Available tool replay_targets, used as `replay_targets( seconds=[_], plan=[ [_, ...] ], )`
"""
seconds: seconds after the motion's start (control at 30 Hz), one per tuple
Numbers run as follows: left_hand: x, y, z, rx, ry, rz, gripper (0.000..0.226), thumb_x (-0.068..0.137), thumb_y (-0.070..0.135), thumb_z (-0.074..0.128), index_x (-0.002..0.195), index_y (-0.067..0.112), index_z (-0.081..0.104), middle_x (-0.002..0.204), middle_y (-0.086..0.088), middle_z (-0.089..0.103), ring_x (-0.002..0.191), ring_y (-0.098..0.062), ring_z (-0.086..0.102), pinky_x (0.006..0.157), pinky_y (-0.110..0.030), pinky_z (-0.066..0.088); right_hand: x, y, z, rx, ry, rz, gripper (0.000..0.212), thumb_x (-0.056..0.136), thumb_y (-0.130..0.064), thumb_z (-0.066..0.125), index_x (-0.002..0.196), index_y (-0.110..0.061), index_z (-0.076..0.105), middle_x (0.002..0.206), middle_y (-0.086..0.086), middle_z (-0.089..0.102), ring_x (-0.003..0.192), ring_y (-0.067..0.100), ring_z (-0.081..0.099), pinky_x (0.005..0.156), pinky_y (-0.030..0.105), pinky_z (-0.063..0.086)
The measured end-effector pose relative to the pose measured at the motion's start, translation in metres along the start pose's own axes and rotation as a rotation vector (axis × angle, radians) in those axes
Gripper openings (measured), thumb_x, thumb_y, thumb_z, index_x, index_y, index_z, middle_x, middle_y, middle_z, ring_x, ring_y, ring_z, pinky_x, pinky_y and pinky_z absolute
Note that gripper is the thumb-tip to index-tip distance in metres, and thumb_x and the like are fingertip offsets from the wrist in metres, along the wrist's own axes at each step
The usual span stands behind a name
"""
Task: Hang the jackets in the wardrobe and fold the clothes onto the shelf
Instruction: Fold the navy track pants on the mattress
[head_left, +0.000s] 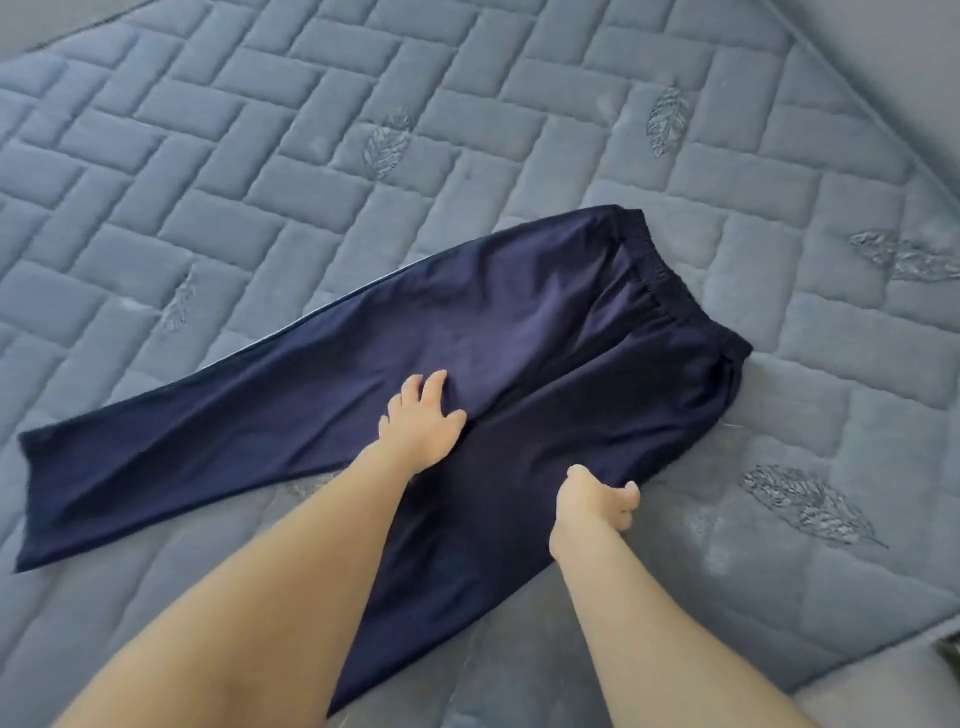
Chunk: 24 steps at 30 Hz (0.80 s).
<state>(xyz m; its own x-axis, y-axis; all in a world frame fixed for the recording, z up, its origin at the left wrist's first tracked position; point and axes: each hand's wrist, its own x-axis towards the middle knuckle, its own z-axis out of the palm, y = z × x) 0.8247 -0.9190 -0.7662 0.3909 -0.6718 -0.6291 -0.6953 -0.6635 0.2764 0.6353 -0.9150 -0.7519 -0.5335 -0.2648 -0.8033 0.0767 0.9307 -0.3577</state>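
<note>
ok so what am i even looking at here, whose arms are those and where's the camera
There is no machine here. The camera sits on a person's head and looks forward and down, so the two bare arms are that person's own. A pair of dark navy trousers lies spread on a grey quilted mattress, its elastic waistband at the far right. The left hand rests with spread fingers on the cloth near the middle. The right hand grips the near edge of one trouser leg, probably to fold it over.
</note>
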Motion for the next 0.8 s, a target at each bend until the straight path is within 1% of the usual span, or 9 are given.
replay_targets(
  seconds=[0.07, 0.1, 0.17, 0.33, 0.4, 0.47, 0.57, 0.67, 0.8],
  plan=[
    [-0.029, -0.05, -0.004, -0.072, -0.036, -0.059, 0.065, 0.093, 0.042, 0.054, 0.151, 0.03, 0.027, 0.155, -0.004, 0.025, 0.138, -0.033, 0.028, 0.114, -0.042, 0.026, -0.023, 0.028, 0.009, 0.052, 0.004, 0.101, 0.074, 0.086, -0.015, 0.059, 0.151, -0.024, 0.025, 0.154, 0.005, 0.03, 0.127, 0.036, 0.045, 0.099, 0.048, 0.043],
    [-0.045, -0.076, -0.004, -0.089, -0.061, -0.082, 0.065, 0.091, 0.039, 0.058, 0.15, 0.027, 0.031, 0.153, -0.005, 0.029, 0.137, -0.033, 0.03, 0.113, -0.04, 0.027, -0.034, 0.044, 0.014, 0.076, -0.022, 0.135, 0.068, 0.087, -0.013, 0.059, 0.148, -0.018, 0.031, 0.15, 0.009, 0.037, 0.123, 0.037, 0.049, 0.089, 0.045, 0.046],
    [-0.079, -0.132, -0.006, -0.085, -0.137, -0.128, 0.069, 0.087, 0.037, 0.064, 0.148, 0.026, 0.034, 0.149, -0.004, 0.032, 0.136, -0.031, 0.033, 0.113, -0.04, 0.03, -0.057, 0.079, 0.026, 0.1, -0.131, 0.193, 0.052, 0.088, -0.013, 0.058, 0.138, -0.008, 0.046, 0.134, 0.013, 0.054, 0.11, 0.039, 0.057, 0.076, 0.041, 0.045],
    [-0.151, -0.266, -0.01, 0.061, -0.357, -0.252, 0.062, 0.075, 0.043, 0.065, 0.133, 0.029, 0.047, 0.132, -0.002, 0.045, 0.123, -0.028, 0.042, 0.103, -0.046, 0.041, -0.117, 0.161, 0.059, 0.163, -0.314, 0.299, 0.038, 0.086, -0.028, 0.063, 0.119, -0.014, 0.054, 0.111, 0.004, 0.058, 0.089, 0.03, 0.059, 0.081, 0.041, 0.046],
    [-0.17, -0.31, -0.01, 0.144, -0.47, -0.261, 0.057, 0.073, 0.042, 0.065, 0.127, 0.029, 0.053, 0.124, 0.0, 0.05, 0.118, -0.028, 0.046, 0.1, -0.046, 0.044, -0.133, 0.191, 0.07, 0.19, -0.341, 0.297, 0.036, 0.083, -0.031, 0.065, 0.114, -0.015, 0.057, 0.105, 0.002, 0.063, 0.083, 0.026, 0.06, 0.081, 0.039, 0.048],
    [-0.181, -0.343, -0.007, 0.105, -0.583, -0.269, 0.047, 0.071, 0.036, 0.065, 0.118, 0.027, 0.06, 0.116, 0.002, 0.059, 0.109, -0.024, 0.056, 0.096, -0.044, 0.048, -0.143, 0.216, 0.077, 0.214, -0.335, 0.277, 0.036, 0.082, -0.034, 0.064, 0.114, -0.017, 0.059, 0.102, 0.0, 0.064, 0.083, 0.023, 0.061, 0.079, 0.037, 0.049],
    [-0.188, -0.37, -0.01, -0.064, -0.555, -0.238, 0.037, 0.072, 0.029, 0.061, 0.108, 0.027, 0.065, 0.105, 0.004, 0.069, 0.096, -0.017, 0.064, 0.086, -0.036, 0.052, -0.158, 0.239, 0.084, 0.241, -0.343, 0.24, 0.03, 0.082, -0.031, 0.063, 0.108, -0.017, 0.061, 0.098, -0.003, 0.066, 0.081, 0.019, 0.062, 0.066, 0.031, 0.047],
    [-0.189, -0.382, -0.017, -0.194, -0.473, -0.199, 0.037, 0.067, 0.033, 0.059, 0.102, 0.03, 0.067, 0.098, 0.007, 0.071, 0.09, -0.013, 0.066, 0.081, -0.032, 0.052, -0.17, 0.255, 0.082, 0.284, -0.343, 0.22, 0.025, 0.077, -0.027, 0.064, 0.1, -0.018, 0.063, 0.094, -0.005, 0.066, 0.082, 0.018, 0.063, 0.064, 0.03, 0.047],
    [-0.202, -0.401, -0.024, -0.098, -0.515, -0.142, 0.03, 0.059, 0.038, 0.063, 0.089, 0.042, 0.065, 0.095, 0.01, 0.07, 0.09, -0.014, 0.065, 0.085, -0.036, 0.053, -0.187, 0.278, 0.065, 0.35, -0.361, 0.15, 0.014, 0.075, -0.02, 0.063, 0.088, -0.02, 0.067, 0.083, -0.008, 0.071, 0.073, 0.016, 0.065, 0.06, 0.027, 0.049]
  ],
)
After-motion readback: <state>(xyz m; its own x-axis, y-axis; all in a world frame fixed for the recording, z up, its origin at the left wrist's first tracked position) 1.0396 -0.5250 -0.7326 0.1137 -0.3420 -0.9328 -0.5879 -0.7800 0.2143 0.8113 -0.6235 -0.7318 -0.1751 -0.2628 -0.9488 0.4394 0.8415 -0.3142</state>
